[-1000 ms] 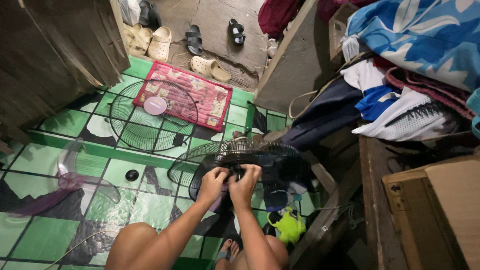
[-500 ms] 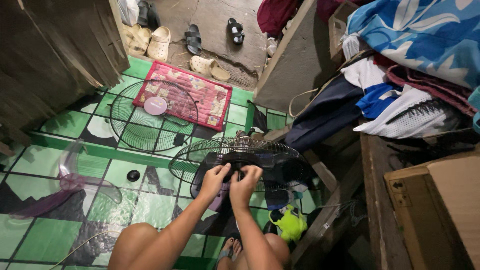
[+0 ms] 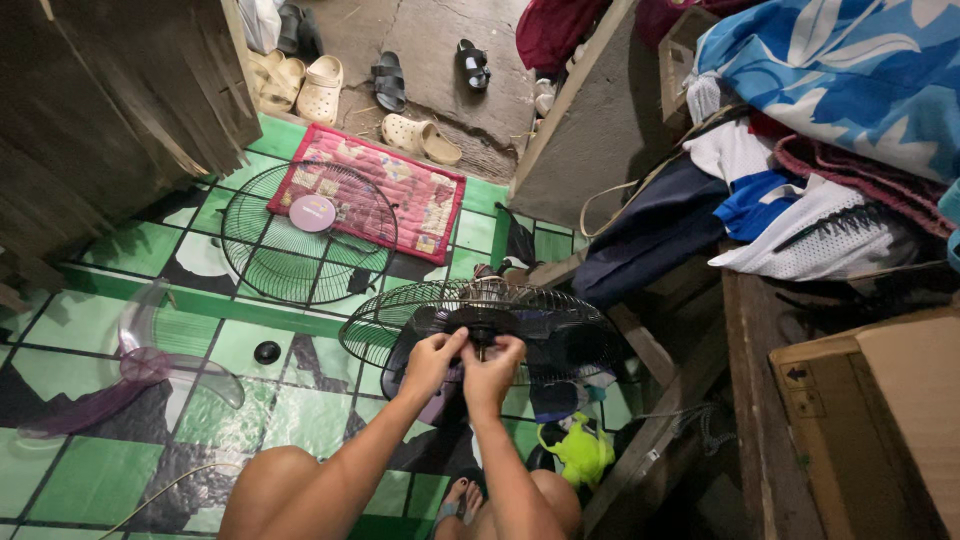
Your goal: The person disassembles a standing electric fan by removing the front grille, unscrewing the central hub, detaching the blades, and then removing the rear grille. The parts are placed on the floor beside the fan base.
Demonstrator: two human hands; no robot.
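Both hands are in at the middle of the fan. The left hand (image 3: 432, 362) has its fingers curled tight at the dark hub (image 3: 478, 322) of the rear fan guard (image 3: 400, 310), and the right hand (image 3: 492, 365) sits just beside it, fingers pinched narrow on the same central spot; whatever small part they grip there is hidden under the fingertips. The two hands touch, or nearly so, knuckle to knuckle. The guard is a round wire cage, tilted slightly and facing up towards the camera, mounted on the dark motor body (image 3: 560, 345), low over the green and black checked floor (image 3: 90, 470), right in front of the person's knees.

Further out on that floor, the front fan guard (image 3: 262, 262), with its pale purple centre disc (image 3: 312, 212), lies flat, partly over a red patterned mat (image 3: 410, 195). To the left, well apart from the hands, rests the clear purple-tinted fan blade (image 3: 150, 365), and between it and the fan sits a small black round cap (image 3: 265, 351). A bright green toy (image 3: 578, 450) lies by the person's right knee. Sandals and clogs (image 3: 322, 85) are gathered at the far doorway, and on the right a heap of clothes (image 3: 800, 210) is piled above a cardboard box (image 3: 890, 420).
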